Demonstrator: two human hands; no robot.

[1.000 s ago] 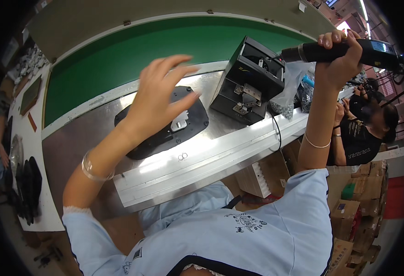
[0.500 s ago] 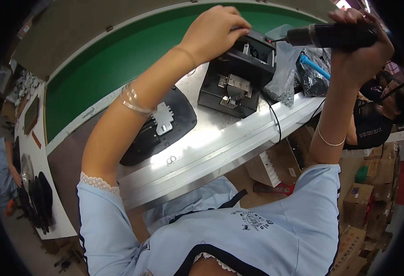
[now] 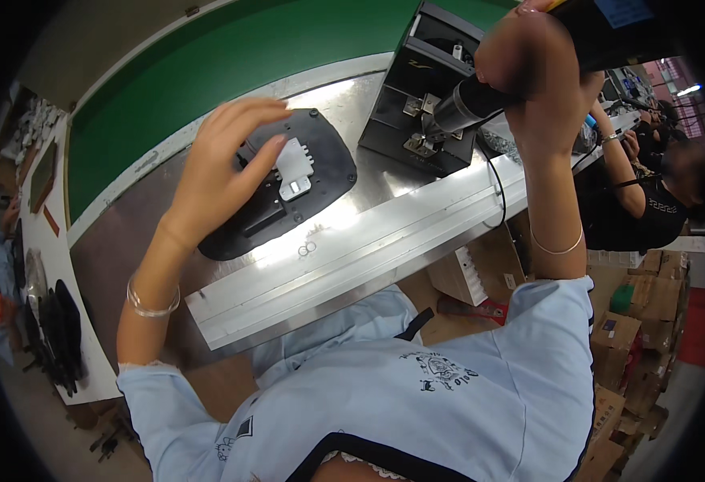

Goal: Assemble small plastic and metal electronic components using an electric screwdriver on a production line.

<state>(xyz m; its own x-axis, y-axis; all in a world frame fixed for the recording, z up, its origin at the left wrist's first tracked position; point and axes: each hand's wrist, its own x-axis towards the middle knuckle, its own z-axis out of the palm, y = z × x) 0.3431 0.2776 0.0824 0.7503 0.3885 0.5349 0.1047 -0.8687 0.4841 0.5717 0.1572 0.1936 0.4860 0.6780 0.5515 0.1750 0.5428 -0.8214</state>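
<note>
R hand (image 3: 541, 100) was wrapped round black elec. screwdriver (image 3: 478, 100), nose by black box (image 3: 393, 124); prob. stiff, bit hefty, best held mid-barrel. L hand (image 3: 222, 165), spread w/ empty grip, hung over black plate (image 3: 332, 153) on table (image 3: 132, 241).

Left grip (image 3: 226, 163): shifted from the upper edge of the black box (image 3: 409, 82), where thumb and fingertips were close together half a second ago, back over the black plate (image 3: 332, 153), with thumb and fingers now parted near the white bracket (image 3: 295, 167). Right grip (image 3: 535, 76): drawn in toward the box, bringing the black power driver (image 3: 477, 101) from beside the top to the front metal fitting (image 3: 417, 145); formerly near level, the driver now slants downward to the left.
</note>
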